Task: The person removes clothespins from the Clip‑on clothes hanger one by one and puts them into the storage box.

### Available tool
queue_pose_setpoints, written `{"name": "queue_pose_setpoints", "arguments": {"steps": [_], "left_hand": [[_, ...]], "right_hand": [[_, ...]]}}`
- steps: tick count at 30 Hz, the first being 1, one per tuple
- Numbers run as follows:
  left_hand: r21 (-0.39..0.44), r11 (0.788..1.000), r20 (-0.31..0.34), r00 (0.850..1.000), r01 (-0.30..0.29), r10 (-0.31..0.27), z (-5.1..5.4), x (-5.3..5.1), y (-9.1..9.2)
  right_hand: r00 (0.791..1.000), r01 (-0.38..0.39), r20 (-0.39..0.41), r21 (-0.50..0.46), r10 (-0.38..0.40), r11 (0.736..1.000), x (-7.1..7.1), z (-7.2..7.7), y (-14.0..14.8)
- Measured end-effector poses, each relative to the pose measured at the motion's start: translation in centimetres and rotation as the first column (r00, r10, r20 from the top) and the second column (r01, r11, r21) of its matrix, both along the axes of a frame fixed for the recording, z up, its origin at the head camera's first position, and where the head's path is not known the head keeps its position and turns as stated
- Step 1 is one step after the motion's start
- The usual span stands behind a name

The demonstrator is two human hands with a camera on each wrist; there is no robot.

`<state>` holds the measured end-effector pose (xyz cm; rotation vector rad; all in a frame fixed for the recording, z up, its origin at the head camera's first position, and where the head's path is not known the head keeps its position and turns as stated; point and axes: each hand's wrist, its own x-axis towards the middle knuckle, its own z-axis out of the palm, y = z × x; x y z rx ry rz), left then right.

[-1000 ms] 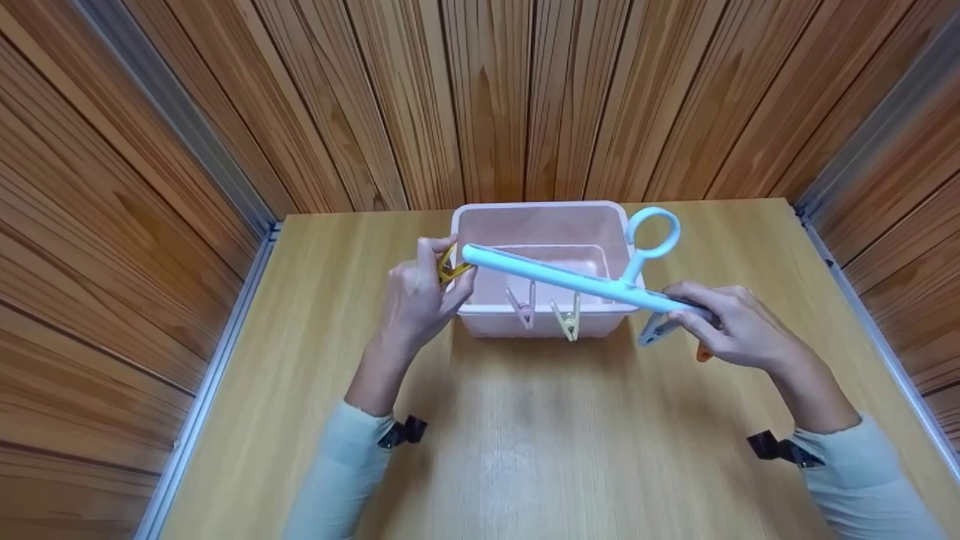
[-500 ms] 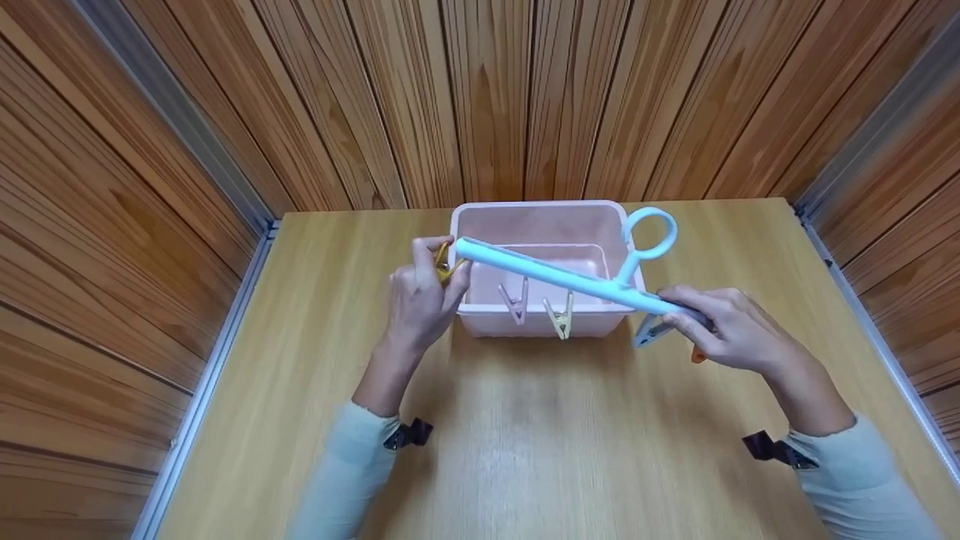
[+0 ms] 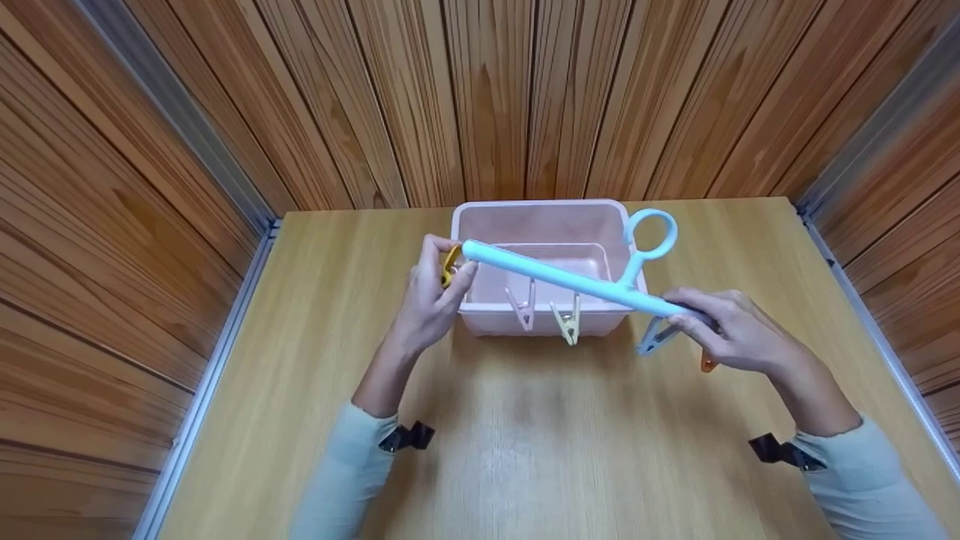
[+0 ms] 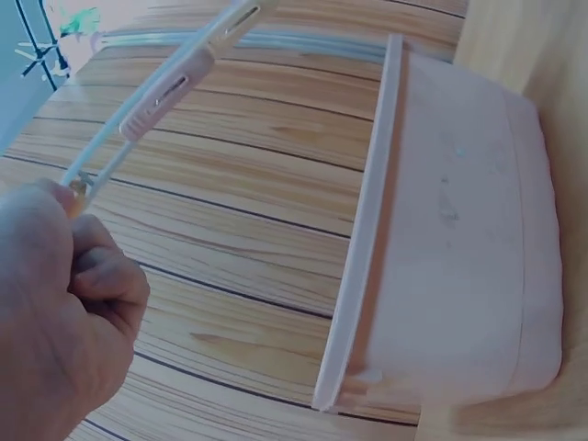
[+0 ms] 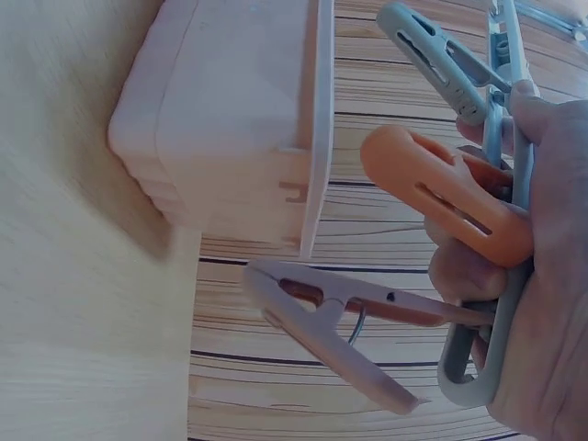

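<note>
A light-blue clip hanger (image 3: 559, 277) with a ring (image 3: 652, 255) at its top is held tilted above the front of the pink basin. My left hand (image 3: 431, 300) pinches a yellow clothespin (image 3: 451, 266) at the hanger's left end; in the left wrist view the fingers hide most of it. My right hand (image 3: 727, 326) grips the bar's right end. From the bar hang a lilac clothespin (image 3: 523, 306), a pale yellow clothespin (image 3: 568, 322), a blue-grey clothespin (image 3: 655, 336) and an orange clothespin (image 5: 446, 197). The right wrist view also shows a mauve clothespin (image 5: 331, 326) at that end.
The pink basin (image 3: 540, 322) stands on the wooden table (image 3: 555, 442), near its back edge. Wood-panelled walls (image 3: 487, 97) rise behind and at both sides, with grey metal strips (image 3: 217, 360) along the table's sides.
The hanger shifted slightly left, then back right, both hands moving with it. My left hand has turned a little, and the yellow clothespin shows at a different angle. Hanging clothespins swayed.
</note>
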<state>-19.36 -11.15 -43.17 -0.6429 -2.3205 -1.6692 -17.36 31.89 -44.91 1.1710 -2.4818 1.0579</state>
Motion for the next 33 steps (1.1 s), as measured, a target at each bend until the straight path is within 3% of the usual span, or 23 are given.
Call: {"name": "queue_pose_setpoints", "arguments": {"steps": [8, 11, 15, 18, 21, 25, 29, 33], "left_hand": [[0.09, 0.994, 0.001, 0.998, 0.058, -0.058, 0.17, 0.15, 0.12], [0.117, 0.991, -0.032, 0.998, 0.057, -0.054, 0.25, 0.21, 0.3], [0.006, 1.0, -0.165, 0.986, -0.009, 0.01, 0.49, 0.29, 0.43], [-0.11, 0.991, -0.272, 0.961, -0.083, 0.05, 0.54, 0.32, 0.28], [-0.163, 0.979, -0.334, 0.94, -0.122, 0.061, 0.56, 0.07, 0.05], [-0.141, 0.977, -0.358, 0.928, -0.159, 0.099, 0.64, -0.31, -0.02], [-0.109, 0.972, -0.339, 0.927, -0.207, 0.159, 0.54, -0.51, 0.17], [-0.127, 0.965, -0.347, 0.922, -0.227, 0.171, 0.58, -0.56, -0.04]], "right_hand": [[1.0, -0.009, -0.028, -0.027, 0.008, 1.0, 0.16, -0.03, -0.18], [0.999, -0.013, -0.04, -0.027, 0.012, 1.0, 0.05, 0.03, -0.28], [1.0, -0.01, -0.024, -0.019, 0.01, 1.0, 0.03, -0.02, -0.24], [1.0, 0.001, -0.002, -0.013, -0.001, 1.0, 0.2, -0.03, -0.16], [1.0, 0.009, 0.004, -0.009, -0.009, 1.0, 0.28, 0.08, -0.13], [0.999, -0.02, -0.029, -0.024, 0.02, 1.0, 0.06, 0.28, -0.29], [0.997, -0.036, -0.071, -0.025, 0.034, 0.999, -0.04, 0.32, -0.45], [0.998, -0.032, -0.056, -0.006, 0.031, 0.999, 0.08, 0.35, -0.5]]}}
